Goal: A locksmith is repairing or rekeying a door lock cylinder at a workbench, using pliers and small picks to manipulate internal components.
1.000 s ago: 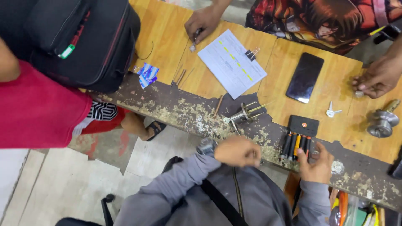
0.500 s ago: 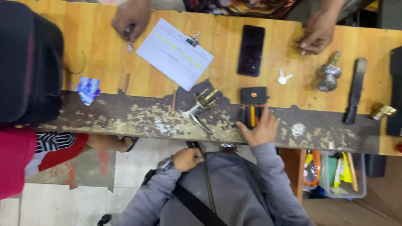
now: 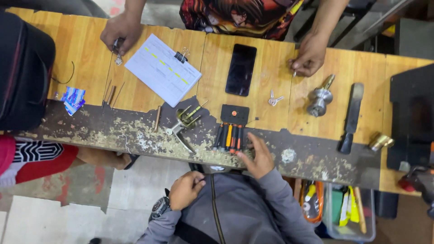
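left hand point(image 3: 185, 190) lower centre, curled shut against grey jacket, clasping nothing visible, off the desk point(image 3: 90, 131) | screwdriver set point(image 3: 230, 135) centre frame on desk's worn front edge, coloured handles in black holder | right hand point(image 3: 257, 158) just right of set, fingers spread open, tips touching handles | door knob point(image 3: 319, 100) right, well apart

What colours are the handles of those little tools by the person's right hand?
The small tools have black, orange and yellow handles, in a black holder; seen in the head view.
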